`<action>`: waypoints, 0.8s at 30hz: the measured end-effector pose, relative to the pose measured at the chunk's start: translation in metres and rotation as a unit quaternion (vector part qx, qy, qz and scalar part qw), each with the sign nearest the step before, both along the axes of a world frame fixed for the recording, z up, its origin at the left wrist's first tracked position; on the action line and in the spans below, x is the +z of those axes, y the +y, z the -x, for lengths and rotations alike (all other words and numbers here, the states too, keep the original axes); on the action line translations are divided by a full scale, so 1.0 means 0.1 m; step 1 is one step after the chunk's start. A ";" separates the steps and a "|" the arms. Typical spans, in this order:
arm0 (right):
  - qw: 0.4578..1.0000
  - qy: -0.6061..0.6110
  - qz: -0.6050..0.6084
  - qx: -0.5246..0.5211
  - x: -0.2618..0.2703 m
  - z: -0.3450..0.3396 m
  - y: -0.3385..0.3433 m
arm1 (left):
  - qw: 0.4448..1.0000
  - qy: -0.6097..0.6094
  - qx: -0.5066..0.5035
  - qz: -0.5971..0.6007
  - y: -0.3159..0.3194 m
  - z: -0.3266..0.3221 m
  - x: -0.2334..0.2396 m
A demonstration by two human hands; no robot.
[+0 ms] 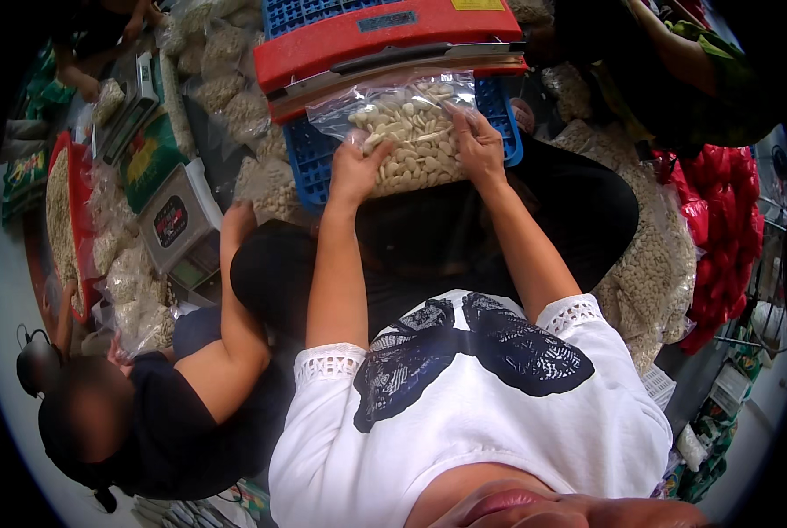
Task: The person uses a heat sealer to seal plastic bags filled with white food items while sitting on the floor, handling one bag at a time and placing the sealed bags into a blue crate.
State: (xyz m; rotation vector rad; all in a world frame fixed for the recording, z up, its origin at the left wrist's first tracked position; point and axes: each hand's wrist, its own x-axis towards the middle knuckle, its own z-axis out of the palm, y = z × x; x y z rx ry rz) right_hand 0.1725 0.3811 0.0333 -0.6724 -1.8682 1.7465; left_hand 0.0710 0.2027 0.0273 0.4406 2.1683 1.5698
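Both my hands hold a clear plastic bag of pale, flat seeds (414, 142) by its sides. My left hand (355, 164) grips the left edge, its thumb over the seeds. On the right edge is my right hand (478, 145), fingers closed on the plastic. The bag's upper, unfilled part lies at the front edge of a red bag sealer (393, 43) with a dark handle bar. A blue plastic crate (311, 162) stands beneath the sealer and partly under the bag. Whether the bag's mouth is sealed, I cannot tell.
Filled seed bags (218, 92) lie to the left, near a lidded plastic box (175, 218), a scale (126, 105) and a red basin (83, 224). A co-worker in dark clothes sits close at my left. A large seed bag (644, 264) and red bags (720, 231) are at right, below another person.
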 end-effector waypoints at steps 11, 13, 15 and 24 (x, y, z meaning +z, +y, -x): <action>0.983 -0.183 0.023 -0.014 -0.04 -0.07 0.20 | 0.955 -0.264 0.029 -0.129 0.18 0.00 -0.07; 0.993 -0.112 0.031 -0.010 -0.11 -0.12 0.22 | 0.945 -0.266 0.026 -0.190 0.18 -0.14 -0.01; 0.997 0.000 0.074 -0.018 -0.02 -0.17 0.03 | 0.941 -0.233 0.019 -0.243 0.11 -0.20 0.05; 0.985 0.064 -0.073 -0.145 0.75 -1.01 0.14 | 0.970 -0.104 -0.095 -0.200 0.58 -0.57 0.73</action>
